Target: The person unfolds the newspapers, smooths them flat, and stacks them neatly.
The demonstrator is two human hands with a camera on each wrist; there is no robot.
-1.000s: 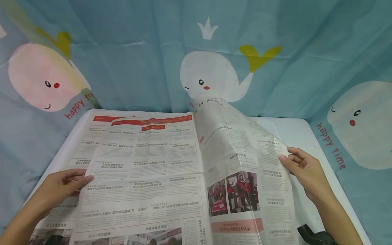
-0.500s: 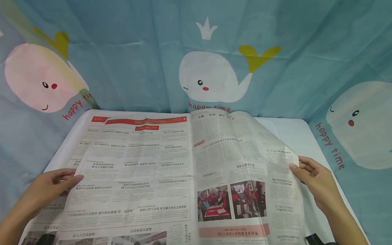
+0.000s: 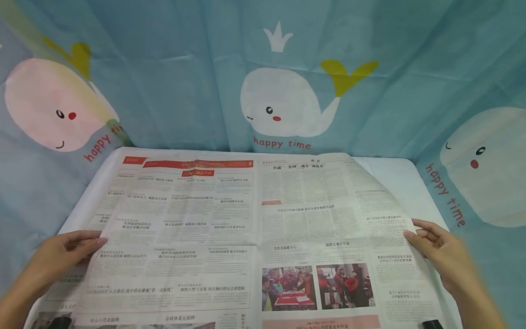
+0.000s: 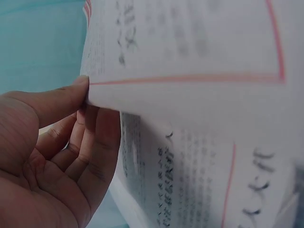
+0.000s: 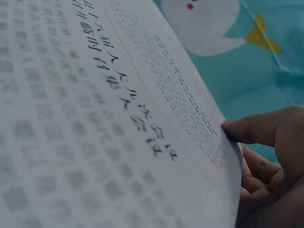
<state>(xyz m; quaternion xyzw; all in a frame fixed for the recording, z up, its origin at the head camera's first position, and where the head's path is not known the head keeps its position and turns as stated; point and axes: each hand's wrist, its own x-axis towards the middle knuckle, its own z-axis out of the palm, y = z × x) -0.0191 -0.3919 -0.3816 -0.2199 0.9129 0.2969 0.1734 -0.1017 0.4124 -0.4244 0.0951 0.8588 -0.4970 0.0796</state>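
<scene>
A newspaper [image 3: 172, 256] lies spread wide, its center fold running down the middle of the head view. At its left margin my left hand [image 3: 70, 251] pinches the upper sheet between thumb and fingers; another sheet shows beneath in the left wrist view, where the hand [image 4: 61, 147] grips the page edge. My right hand [image 3: 439, 251] pinches the right margin, thumb on top. The right wrist view shows that hand [image 5: 270, 161] holding the edge of the printed page [image 5: 142, 114]. The newspaper's far right corner slants down and away from the hand.
The newspaper covers most of a white table [image 3: 394, 176], whose surface shows along the right and left sides. Behind it hangs a blue curtain [image 3: 185, 91] printed with whales and "happy time". Black straps or mounts [image 3: 431, 324] show at the bottom edge near the wrists.
My right hand has moved right and slightly down, drawing the right page out flatter; its raised top has lowered. My left hand has shifted slightly left, still pinching its edge.
</scene>
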